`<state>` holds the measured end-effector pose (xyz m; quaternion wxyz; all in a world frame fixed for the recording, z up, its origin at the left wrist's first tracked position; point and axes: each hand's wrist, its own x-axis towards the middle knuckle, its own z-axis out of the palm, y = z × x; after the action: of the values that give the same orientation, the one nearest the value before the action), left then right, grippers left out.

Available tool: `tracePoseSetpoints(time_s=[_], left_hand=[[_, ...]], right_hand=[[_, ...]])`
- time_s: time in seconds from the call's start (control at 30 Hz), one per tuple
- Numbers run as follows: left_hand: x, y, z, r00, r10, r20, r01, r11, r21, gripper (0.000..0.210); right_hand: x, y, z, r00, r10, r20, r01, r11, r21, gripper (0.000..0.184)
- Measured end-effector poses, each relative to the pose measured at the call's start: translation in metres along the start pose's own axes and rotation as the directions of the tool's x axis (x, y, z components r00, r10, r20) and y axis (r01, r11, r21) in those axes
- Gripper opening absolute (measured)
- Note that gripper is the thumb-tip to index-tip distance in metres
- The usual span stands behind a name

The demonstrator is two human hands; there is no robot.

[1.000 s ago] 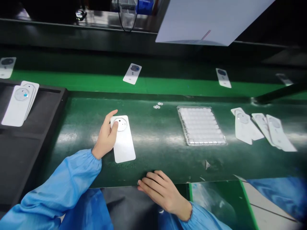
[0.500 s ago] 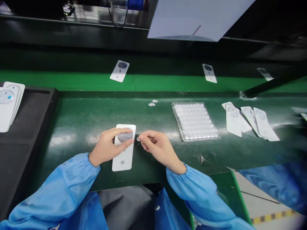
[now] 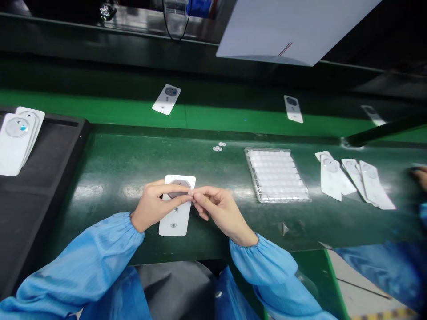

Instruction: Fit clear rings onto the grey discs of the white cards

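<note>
Blue sleeves [image 3: 90, 249] on both arms, and we have the two hands meeting over a white panel [image 3: 182, 215] that lies flat on the green bench [image 3: 133, 153], near its front edge, long side pointing away from the body. Left hand [image 3: 151, 202] reaches across the panel's grey patch [image 3: 180, 182], thumb and index finger pinched together at the panel's right side; right hand [image 3: 220, 209] comes in from the right, thumb and index also closed, tips against the left hand's. We read both pinches as closed on one small pale piece [image 3: 191, 193], though it is too tiny for us to name. Beyond the hands we see a cluster of small white discs [image 3: 218, 147], then a clear tray [image 3: 283, 199] filled with white rows. Farther right, more panels [image 3: 333, 178] overlap in loose piles, with another person's blurred hand [image 3: 422, 177] at the frame edge. Left, we get a black tray [image 3: 75, 153] bearing stacked panels [image 3: 15, 146]. Along the back, single panels [image 3: 167, 99] lie spaced well apart on a brighter green strip [image 3: 213, 118].
</note>
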<state>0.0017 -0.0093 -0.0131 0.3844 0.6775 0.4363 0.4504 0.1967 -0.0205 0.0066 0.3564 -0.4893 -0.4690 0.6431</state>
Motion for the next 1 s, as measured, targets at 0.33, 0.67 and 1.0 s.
tracePoseSetpoints(time_s=[0.33,0.67,1.0], left_hand=[[0.003,-0.004,0.0,0.991,0.135,0.002,-0.135,0.991,-0.01,0.009],[0.001,-0.006,0.0,0.99,0.131,-0.052,-0.131,0.991,0.0,0.007],[0.001,-0.006,0.002,0.998,0.045,-0.052,-0.046,0.999,-0.023,0.018]], right_hand=[[0.001,-0.014,-0.005,0.999,0.018,0.041,-0.01,0.981,-0.192,0.045],[0.001,-0.006,0.005,0.999,-0.021,-0.047,0.012,0.983,-0.182,0.043],[0.001,-0.011,0.003,0.995,-0.1,-0.02,0.091,0.961,-0.259,0.036]])
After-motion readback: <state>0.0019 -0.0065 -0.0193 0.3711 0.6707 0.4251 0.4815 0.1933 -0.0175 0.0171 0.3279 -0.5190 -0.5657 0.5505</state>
